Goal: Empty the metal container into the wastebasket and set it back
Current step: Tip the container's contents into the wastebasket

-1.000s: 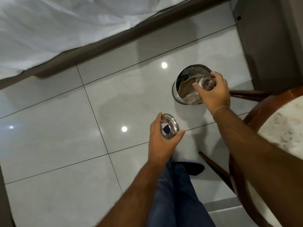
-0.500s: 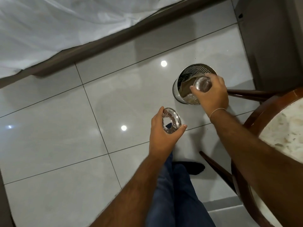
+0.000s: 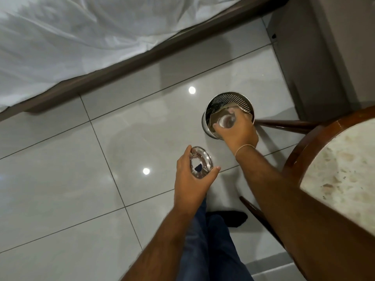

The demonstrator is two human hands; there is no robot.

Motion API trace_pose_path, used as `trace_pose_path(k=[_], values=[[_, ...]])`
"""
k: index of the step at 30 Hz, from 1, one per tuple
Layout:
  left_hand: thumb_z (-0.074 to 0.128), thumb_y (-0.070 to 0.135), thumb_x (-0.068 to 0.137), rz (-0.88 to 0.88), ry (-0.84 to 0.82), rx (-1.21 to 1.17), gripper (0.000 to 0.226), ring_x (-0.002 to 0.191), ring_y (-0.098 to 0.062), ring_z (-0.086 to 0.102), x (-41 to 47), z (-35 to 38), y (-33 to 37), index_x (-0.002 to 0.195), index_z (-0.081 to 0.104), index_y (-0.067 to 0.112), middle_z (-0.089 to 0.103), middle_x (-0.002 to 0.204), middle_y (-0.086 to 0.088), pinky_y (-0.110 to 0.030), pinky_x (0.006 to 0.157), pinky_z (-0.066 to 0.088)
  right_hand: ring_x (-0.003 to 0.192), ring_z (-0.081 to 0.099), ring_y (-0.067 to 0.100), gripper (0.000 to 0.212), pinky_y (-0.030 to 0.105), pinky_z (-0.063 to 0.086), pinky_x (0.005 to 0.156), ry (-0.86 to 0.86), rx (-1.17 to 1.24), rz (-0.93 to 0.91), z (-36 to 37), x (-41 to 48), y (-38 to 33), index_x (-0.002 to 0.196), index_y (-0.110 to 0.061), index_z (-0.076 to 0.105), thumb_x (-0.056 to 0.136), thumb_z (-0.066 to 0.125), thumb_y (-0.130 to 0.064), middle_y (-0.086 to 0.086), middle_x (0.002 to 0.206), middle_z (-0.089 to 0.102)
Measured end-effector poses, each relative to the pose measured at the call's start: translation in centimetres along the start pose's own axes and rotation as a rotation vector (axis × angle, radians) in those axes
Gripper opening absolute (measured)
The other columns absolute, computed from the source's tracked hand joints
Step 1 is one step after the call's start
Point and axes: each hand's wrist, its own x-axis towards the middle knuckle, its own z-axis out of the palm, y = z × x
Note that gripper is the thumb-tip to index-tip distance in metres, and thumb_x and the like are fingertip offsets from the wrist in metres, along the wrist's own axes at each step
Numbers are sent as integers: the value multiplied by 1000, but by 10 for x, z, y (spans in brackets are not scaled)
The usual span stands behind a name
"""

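White bedsheet [image 3: 60, 37] seen top left, edged by a dark wooden bed frame [image 3: 129, 63] running diagonally. Glossy grey tiled floor [image 3: 60, 179] below it, with ceiling-light reflections.

Left hand [image 3: 190, 183] is held over the floor, centre frame. A round metal lid [image 3: 200, 165] is pinched by its rim between thumb and fingers, shiny face tilted up to the camera. Blue trouser leg [image 3: 207, 250] and a dark sock [image 3: 233, 218] are seen under it.

Right hand [image 3: 237, 130] is placed over the wastebasket's mouth. The metal container [image 3: 227, 120] is gripped with fingers wrapped round its side, tipped toward the bin opening; its round end faces the camera. Contents cannot be made out. A thin band [image 3: 244, 148] is worn on that wrist.

The wastebasket [image 3: 233, 98], a perforated steel cylinder, stands on the floor just beside a dark wooden table leg [image 3: 284, 124]. Brown paper-like waste is visible inside it.

Far right: round table [image 3: 308, 147] with wooden rim and pale stone top, partly covered by the right forearm. A grey cabinet side [image 3: 304, 57] is seen top right.
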Motion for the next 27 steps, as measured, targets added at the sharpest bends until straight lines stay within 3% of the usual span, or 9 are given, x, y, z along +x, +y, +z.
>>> trace_pose_path(k=[5, 8, 11, 14, 17, 19, 22, 25, 27], values=[[84, 72, 71, -2, -24, 15, 106, 120, 37, 40, -4, -1, -1, 161, 32, 50, 43, 139, 39, 2, 90, 44, 123, 69, 30, 62, 43, 63, 90, 84, 39, -33, -3, 5, 0, 133, -26, 69, 80, 91, -48, 1, 140, 70], [89, 60, 78, -2, -38, 31, 104, 119, 37, 39, -8, 0, -5, 163, 33, 42, 43, 144, 29, 4, 91, 42, 131, 65, 33, 68, 45, 59, 98, -68, -18, 37, -3, 7, 3, 140, -26, 66, 80, 92, -48, 4, 146, 67], [91, 54, 79, 4, -35, 55, 102, 119, 37, 40, -7, 0, -5, 164, 34, 40, 43, 145, 26, 7, 89, 40, 128, 66, 30, 61, 44, 61, 92, 63, 22, -17, -5, 6, 2, 133, -24, 69, 81, 91, -48, 2, 142, 69], [91, 52, 79, 4, -41, 52, 103, 127, 16, 50, -8, -2, -4, 164, 34, 40, 42, 148, 25, -2, 98, 46, 127, 68, 29, 61, 45, 62, 93, 18, 7, 24, -6, 6, 2, 133, -26, 69, 81, 91, -49, 2, 142, 71], [92, 49, 79, 15, -32, 55, 103, 137, -2, 50, -8, -4, 3, 164, 35, 38, 44, 151, 22, -27, 114, 50, 120, 71, 28, 57, 42, 61, 87, 75, 74, 50, -9, 4, 1, 127, -30, 70, 79, 89, -55, 0, 130, 77], [93, 48, 79, 26, -23, 49, 103, 139, -6, 50, -3, -6, 10, 164, 36, 37, 44, 152, 21, -38, 117, 51, 118, 71, 22, 55, 40, 64, 87, 26, 235, 86, -14, 7, -4, 125, -35, 70, 78, 88, -59, -1, 127, 78], [93, 48, 78, 40, -36, 45, 102, 136, -5, 53, 2, -4, 29, 162, 38, 42, 45, 152, 21, -40, 117, 51, 112, 75, 22, 45, 38, 68, 77, -118, 863, 401, -35, 5, -1, 122, -34, 73, 85, 84, -56, 2, 125, 79], [93, 53, 76, 118, -26, 37, 100, 128, 8, 53, 5, -5, 52, 158, 38, 50, 47, 147, 27, -31, 111, 52, 123, 75, 32, 63, 41, 68, 76, -248, 1405, 627, -61, -7, 16, 144, -19, 66, 99, 65, -63, 15, 139, 76], [92, 60, 74, 188, -33, 50, 102, 129, 12, 50, 13, -7, 63, 159, 36, 51, 45, 144, 32, -20, 106, 50, 115, 80, 31, 67, 43, 69, 83, -301, 1545, 652, -72, -17, 24, 143, -14, 67, 100, 62, -65, 18, 136, 79]])
